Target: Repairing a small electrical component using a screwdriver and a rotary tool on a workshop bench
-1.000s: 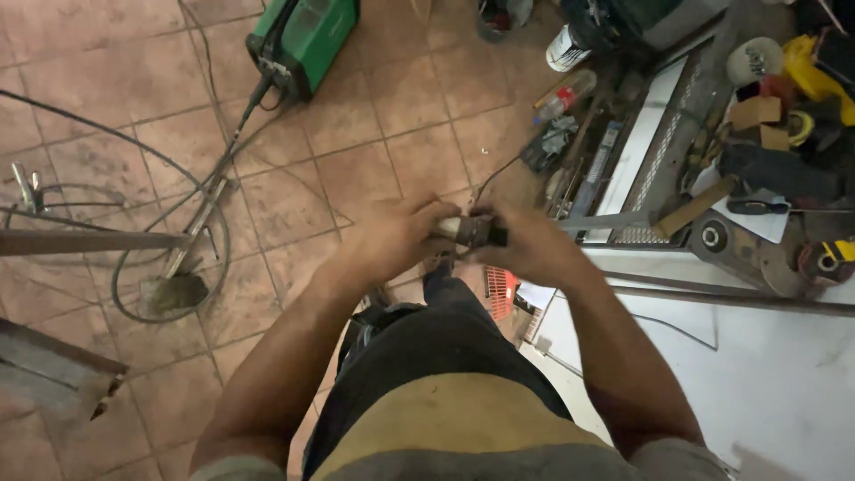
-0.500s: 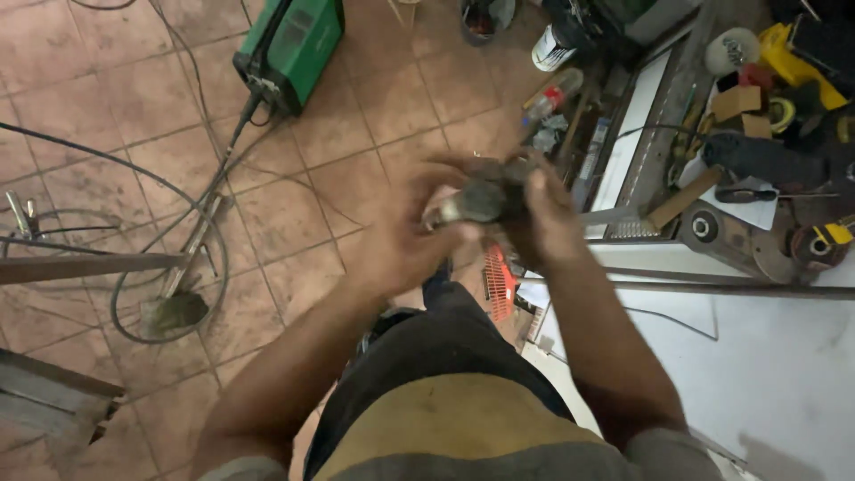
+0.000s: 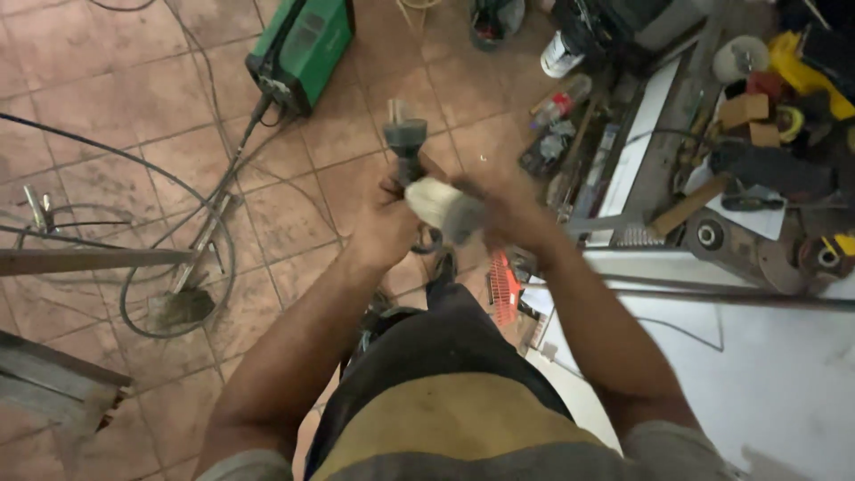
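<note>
Standing over the tiled floor [image 3: 294, 214], the person's left hand [image 3: 387, 223] clenched round the lead below a dark electrical plug [image 3: 403, 138] held upright, right hand [image 3: 508, 214] blurred, grasping a pale roll [image 3: 445, 209] beside it, green welder box [image 3: 303, 49] well beyond.

Dim, warm light; hands seemingly motion-blurred.

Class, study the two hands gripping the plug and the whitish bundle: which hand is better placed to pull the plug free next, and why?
Probably the left hand: it already grips the dark plug just below its head, prongs pointing away. The right hand is blurred and wrapped around the whitish bundle, so it seems occupied steadying that.
</note>
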